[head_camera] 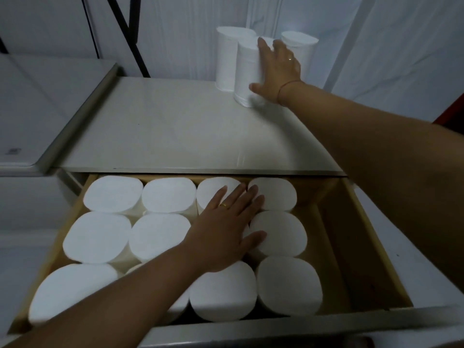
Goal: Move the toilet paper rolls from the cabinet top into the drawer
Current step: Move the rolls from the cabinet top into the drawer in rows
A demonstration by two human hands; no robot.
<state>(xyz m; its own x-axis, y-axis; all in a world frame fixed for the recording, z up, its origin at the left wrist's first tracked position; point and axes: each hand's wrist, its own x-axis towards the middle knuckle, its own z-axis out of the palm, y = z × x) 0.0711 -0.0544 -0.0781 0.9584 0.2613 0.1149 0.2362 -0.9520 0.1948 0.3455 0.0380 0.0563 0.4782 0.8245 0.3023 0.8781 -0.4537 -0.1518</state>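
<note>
Up on the surface [163, 126], far right area: right hand [276, 64] is wrapped round the near roll [246, 76], fingers over its far top edge, thumb low on its near side. It stands upright with its base on the surface. Touching it on the far-left side is a second roll [226, 56], also upright. A third roll [302, 46] stands just right of the hand, partly covered by it. The white sliver behind the fingertips may be a fourth; cannot tell.

Down in the open drawer [371, 247]: left hand [226, 234] lies palm down, fingers straight and slightly spread, flat on the roll tops, gripping nothing. Its fingertips reach the far row, over the seam between the third and fourth rolls from the left.

The drawer rolls [113, 194] are all upright and packed touching, four across, three rows from near to far. One middle-row roll is hidden under the palm, and one near-row roll is mostly under the forearm. A bare wooden strip runs along the drawer's right side, beside the rolls.

Other: gold ring [224, 205] on the left hand, thin cord [288, 84] round the right wrist, black cables [135, 33] far left against a white wall. Light is dim and the far rolls are a bit soft.
</note>
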